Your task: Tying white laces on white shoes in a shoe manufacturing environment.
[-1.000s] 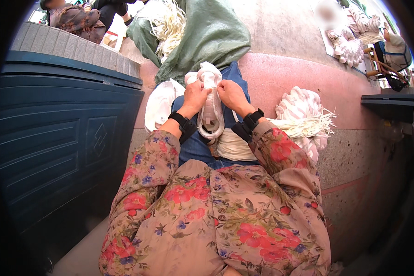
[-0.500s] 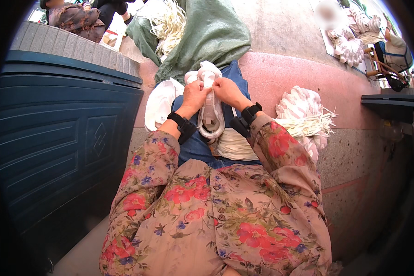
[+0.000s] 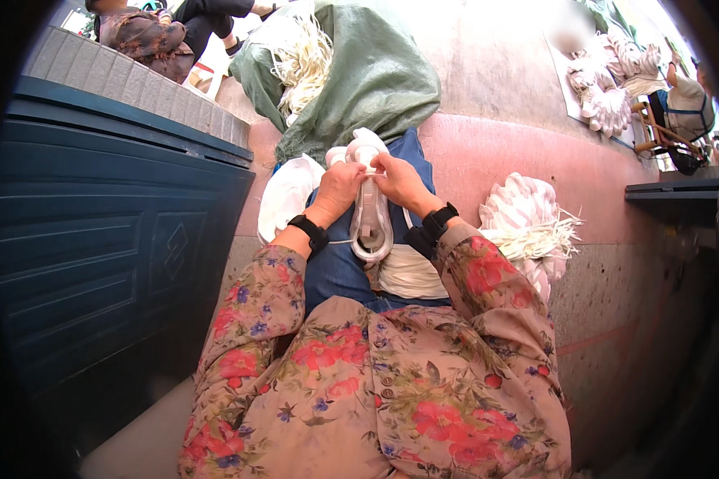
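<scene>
Over my lap, between my jeans-covered knees [image 3: 413, 160], stands a white shoe-like piece [image 3: 368, 254] with a rounded, looped rim towards me and padded white parts [image 3: 367, 148] at its far end. My left hand [image 3: 341, 185] grips its left side near the far end, fingers closed. My right hand [image 3: 401, 182] pinches the same piece from the right, thumb and fingertips almost meeting the left ones. What lies between the fingertips is too small to make out. A bundle of cream strands [image 3: 411, 271] lies under my right forearm.
A large white shell-like piece [image 3: 284, 195] is beside my left knee. Beyond my knees spreads a green sack [image 3: 383, 80] with cream strips [image 3: 303, 68]. A pinkish-white stack [image 3: 519, 203] with strips sits at right. A dark blue panelled door [image 3: 112, 231] borders the left; another person [image 3: 148, 40] sits beyond.
The whole scene sits slightly lower in the picture. Both hands stay on the white piece, and the fingers of my right hand look more bent.
</scene>
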A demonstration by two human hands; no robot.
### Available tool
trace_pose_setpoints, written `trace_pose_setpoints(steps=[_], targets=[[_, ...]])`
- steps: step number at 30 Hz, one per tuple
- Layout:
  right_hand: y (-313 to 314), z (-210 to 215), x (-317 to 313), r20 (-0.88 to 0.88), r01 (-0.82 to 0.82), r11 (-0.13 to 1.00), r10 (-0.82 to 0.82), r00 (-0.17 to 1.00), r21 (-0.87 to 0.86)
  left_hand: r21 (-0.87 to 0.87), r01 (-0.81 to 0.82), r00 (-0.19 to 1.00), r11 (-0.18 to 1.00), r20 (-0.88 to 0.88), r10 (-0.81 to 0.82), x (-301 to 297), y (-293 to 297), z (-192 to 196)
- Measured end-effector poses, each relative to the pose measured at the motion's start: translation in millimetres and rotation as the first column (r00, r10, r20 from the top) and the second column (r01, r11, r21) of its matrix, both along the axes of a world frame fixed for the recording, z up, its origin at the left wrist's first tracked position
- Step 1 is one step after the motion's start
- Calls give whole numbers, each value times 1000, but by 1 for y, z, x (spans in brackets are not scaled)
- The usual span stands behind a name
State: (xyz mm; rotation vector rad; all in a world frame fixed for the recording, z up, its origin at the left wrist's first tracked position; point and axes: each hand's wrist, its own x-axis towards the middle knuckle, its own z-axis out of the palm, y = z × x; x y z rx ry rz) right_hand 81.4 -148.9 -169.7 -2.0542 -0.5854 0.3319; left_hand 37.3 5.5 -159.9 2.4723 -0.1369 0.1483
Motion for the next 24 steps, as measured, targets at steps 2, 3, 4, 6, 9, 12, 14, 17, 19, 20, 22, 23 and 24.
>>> trace_pose_setpoints(steps=[2, 3, 4, 6, 9, 12, 14, 17, 19, 20, 22, 23, 24], targets=[[-1, 0, -5, -6, 27, 999, -27, 1000, -17, 198, 142, 971, 970, 161, -175, 2, 1, 4], [-2, 0, -7, 37, 35, 999, -35, 999, 0, 191, 133, 970, 973, 177, -167, 3, 3, 6], [-2, 0, -10, 71, 43, 999, -42, 997, -12, 265, 197, 948, 944, 195, -253, 3, 8, 9], [-11, 0, -14, -33, 20, 1000, -20, 999, -8, 373, 292, 905, 881, 190, -380, 2, 23, 16], [-46, 3, -22, -265, 21, 1000, -14, 964, 22, 439, 270, 911, 857, 171, -374, -12, 56, 22], [-98, 10, -29, -450, 77, 995, -97, 888, -64, 412, -62, 950, 909, 304, -73, -27, 105, 31], [-124, 17, -33, -463, 112, 992, -129, 877, -66, 464, -278, 939, 841, 317, 135, -34, 149, 47], [-169, 33, -29, -494, 218, 976, -184, 850, 12, 166, -714, 666, 681, 461, 586, -56, 220, 85], [-213, 49, -25, -523, 368, 919, -248, 816, 139, -173, -847, 465, 503, 219, 858, -78, 276, 127], [-236, 56, -23, -607, 486, 837, -255, 752, 250, -491, -816, 306, 306, 82, 948, -89, 302, 147], [-284, 67, -22, -685, 655, 596, -227, 692, 464, -619, -773, 133, 137, 53, 990, -116, 351, 186], [-308, 71, -23, -753, 808, 352, -316, 577, 472, -693, -719, 47, 48, 21, 999, -129, 374, 202], [-338, 81, -25, -781, 810, 245, -227, 582, 533, -764, -643, 88, 51, -8, 996, -146, 394, 217]])
